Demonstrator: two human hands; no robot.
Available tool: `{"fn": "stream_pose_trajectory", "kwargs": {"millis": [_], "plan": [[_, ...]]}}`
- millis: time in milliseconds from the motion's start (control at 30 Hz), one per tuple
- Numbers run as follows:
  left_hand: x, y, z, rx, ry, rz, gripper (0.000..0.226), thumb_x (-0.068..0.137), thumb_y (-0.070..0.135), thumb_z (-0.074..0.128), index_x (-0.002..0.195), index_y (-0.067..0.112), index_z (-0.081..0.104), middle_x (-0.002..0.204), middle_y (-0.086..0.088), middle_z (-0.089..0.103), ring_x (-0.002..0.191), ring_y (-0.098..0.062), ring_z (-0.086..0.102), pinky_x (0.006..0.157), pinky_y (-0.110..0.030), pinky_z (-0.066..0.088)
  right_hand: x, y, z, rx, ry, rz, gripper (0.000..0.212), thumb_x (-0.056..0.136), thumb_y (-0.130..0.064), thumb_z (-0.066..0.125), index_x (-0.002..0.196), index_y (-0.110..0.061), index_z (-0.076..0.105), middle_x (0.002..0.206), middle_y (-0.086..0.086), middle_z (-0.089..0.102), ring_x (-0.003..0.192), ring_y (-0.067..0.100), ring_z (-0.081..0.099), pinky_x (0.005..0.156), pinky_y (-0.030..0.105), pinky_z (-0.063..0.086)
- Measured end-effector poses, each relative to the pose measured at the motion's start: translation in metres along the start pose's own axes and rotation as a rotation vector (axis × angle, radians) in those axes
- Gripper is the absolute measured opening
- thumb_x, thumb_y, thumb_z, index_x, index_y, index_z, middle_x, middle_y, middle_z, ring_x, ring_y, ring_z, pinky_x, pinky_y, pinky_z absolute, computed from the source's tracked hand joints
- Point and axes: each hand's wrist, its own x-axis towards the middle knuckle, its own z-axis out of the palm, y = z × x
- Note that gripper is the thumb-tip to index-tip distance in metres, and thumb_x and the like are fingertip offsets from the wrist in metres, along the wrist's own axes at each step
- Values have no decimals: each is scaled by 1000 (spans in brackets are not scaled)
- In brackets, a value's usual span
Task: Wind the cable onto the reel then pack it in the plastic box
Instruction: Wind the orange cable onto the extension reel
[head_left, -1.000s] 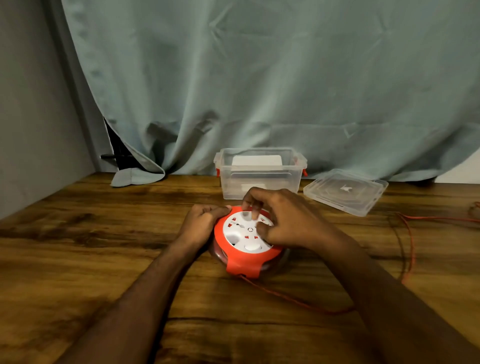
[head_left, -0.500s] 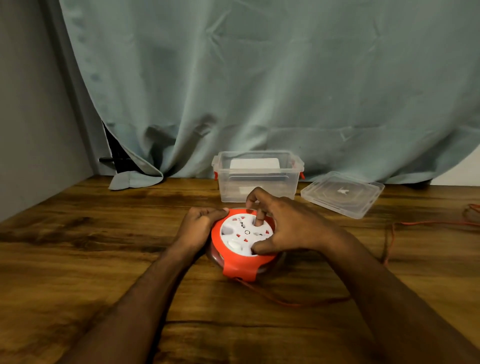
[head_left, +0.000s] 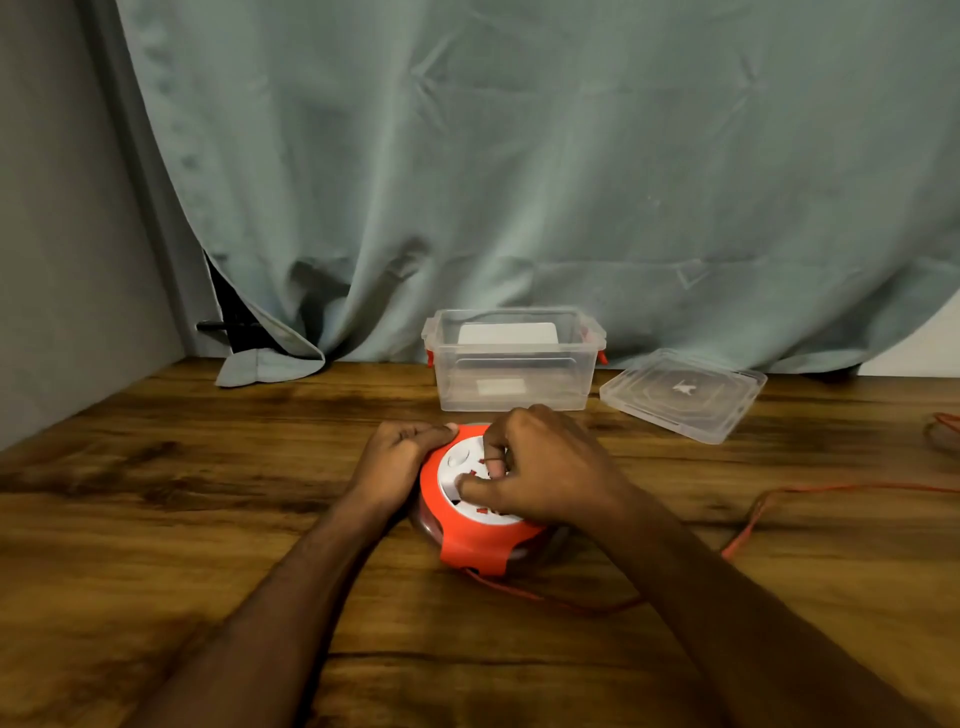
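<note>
Wood table mid-frame: my left hand clamps the reel, right hand fingers pressed into its face, cable trailing right.

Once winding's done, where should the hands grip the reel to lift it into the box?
Probably by the orange rim, one hand each side. The reel lies flat on the table, a wide disc, so its edge is the graspable part. The left hand already cups the left rim; the right hand is on the white face. The plastic box stands open behind it.
</note>
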Motion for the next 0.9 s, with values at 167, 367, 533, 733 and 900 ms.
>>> {"fn": "stream_pose_trajectory", "kwargs": {"millis": [167,367,533,733,900], "plan": [[2,-2,-2,7,16,-2,27,96,13,66,90,-12,76,90,-34,75,79,-40,69,74,-41,55,-3,-1,-7,96,-24,-49,20,79,-51,72,85,-34,62,68,-14,57,71,4,55,55,25,33],[3,-4,-3,16,30,-1,31,94,16,69,81,-12,73,90,-40,71,72,-37,66,69,-40,52,-4,19,-27,135,-216,-81,58,72,-25,75,122,-45,54,118,-20,63,93,4,58,62,25,46],[5,-6,-3,14,24,-6,30,94,16,70,83,-12,73,88,-35,74,76,-41,68,75,-45,54,-3,23,-30,165,-258,-69,79,71,-29,83,134,-47,39,127,-19,64,99,5,60,65,24,49],[4,-4,-1,-8,44,-15,25,94,13,69,74,-2,76,77,-25,75,65,-32,68,65,-33,53,-7,20,-30,90,-191,-52,76,65,-63,85,119,-47,34,97,-16,66,89,5,62,58,24,40],[1,-1,0,-26,38,-9,26,95,11,68,88,-13,74,92,-36,74,77,-38,67,74,-40,52,-3,12,-17,-77,-88,-35,61,58,-83,69,96,-40,47,83,-19,50,79,6,49,56,26,30]]}}
